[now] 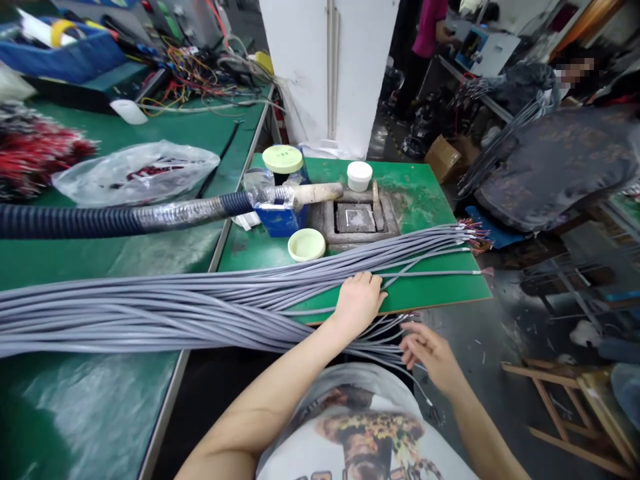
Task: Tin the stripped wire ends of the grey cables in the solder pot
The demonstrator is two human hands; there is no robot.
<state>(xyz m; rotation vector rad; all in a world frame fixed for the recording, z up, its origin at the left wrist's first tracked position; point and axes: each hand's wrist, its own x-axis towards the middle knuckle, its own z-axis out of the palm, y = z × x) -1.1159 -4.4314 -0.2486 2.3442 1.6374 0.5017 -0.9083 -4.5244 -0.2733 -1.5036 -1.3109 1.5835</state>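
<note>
A long bundle of grey cables (280, 283) runs across the green board, with stripped red wire ends (473, 233) at its right end. My left hand (357, 303) is closed on a grey cable (430, 273) at the board's near edge, knuckles up; that cable lies a little apart from the bundle. My right hand (427, 353) is off the board's near edge, fingers loosely bent and apart, with nothing visible in it. Beside it, a lower group of grey cables (377, 348) hangs below the board, close to my lap.
A square metal pot (357, 219) sits on the board (425, 190) with a stick (377, 207) on it. Around it are a hose (200, 212), a white tub (359, 176) and a pale green lid (307, 245). A seated person (555, 160) is at right, near a wooden stool (550, 393).
</note>
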